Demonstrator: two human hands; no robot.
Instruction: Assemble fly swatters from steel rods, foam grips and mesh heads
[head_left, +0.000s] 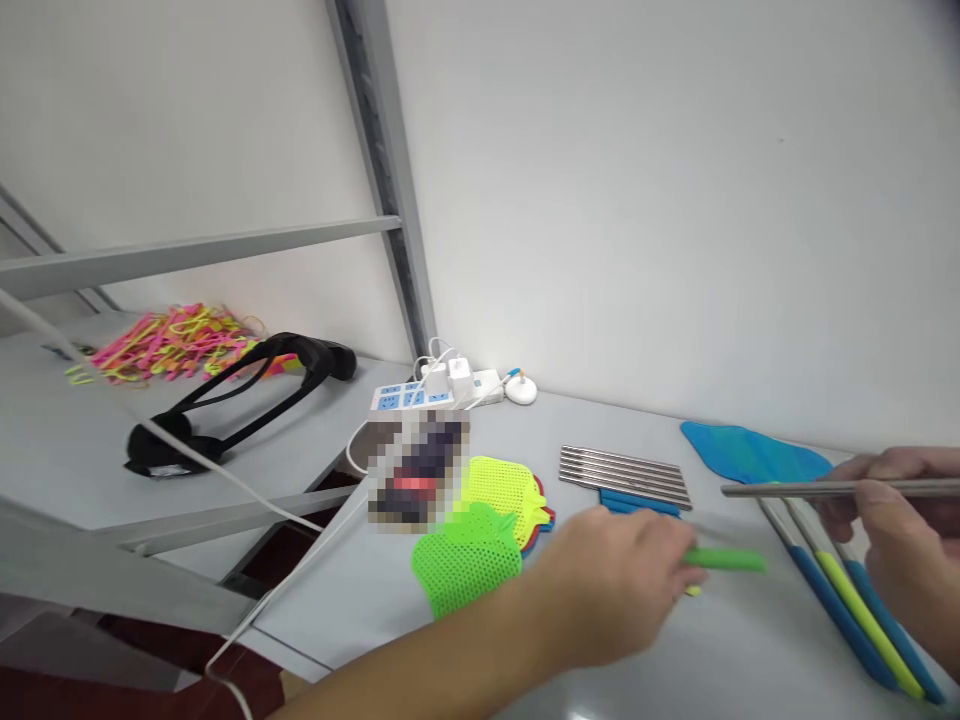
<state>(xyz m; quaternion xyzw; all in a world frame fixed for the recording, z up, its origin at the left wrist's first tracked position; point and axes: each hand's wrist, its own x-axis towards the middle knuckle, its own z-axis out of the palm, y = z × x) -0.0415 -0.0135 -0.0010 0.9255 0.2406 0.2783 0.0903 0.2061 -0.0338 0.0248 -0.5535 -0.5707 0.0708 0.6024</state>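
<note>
My left hand (pixel 619 580) reaches across the tabletop, its fingers closed round a green handle tube (pixel 727 560) that points right. My right hand (pixel 911 550), at the right edge, pinches a thin metal rod (pixel 795 490) held roughly level, its free end pointing left. A green fly swatter head (pixel 469 565) lies left of my left hand, partly over a yellow swatter head (pixel 499 485), with red and blue edges showing underneath. Behind my left hand are several metal rods (pixel 622 475) in a row, and blue handle tubes (pixel 637 502) partly hidden by the hand.
A blue swatter head (pixel 750 452) lies near the wall; blue and yellow handles (pixel 847 590) on metal rods lie below my right hand. A power strip (pixel 405 397), white cable (pixel 300 575), black headset-like frame (pixel 240 400), pink and yellow strips (pixel 172 345) and a grey rack post (pixel 390 180) stand left.
</note>
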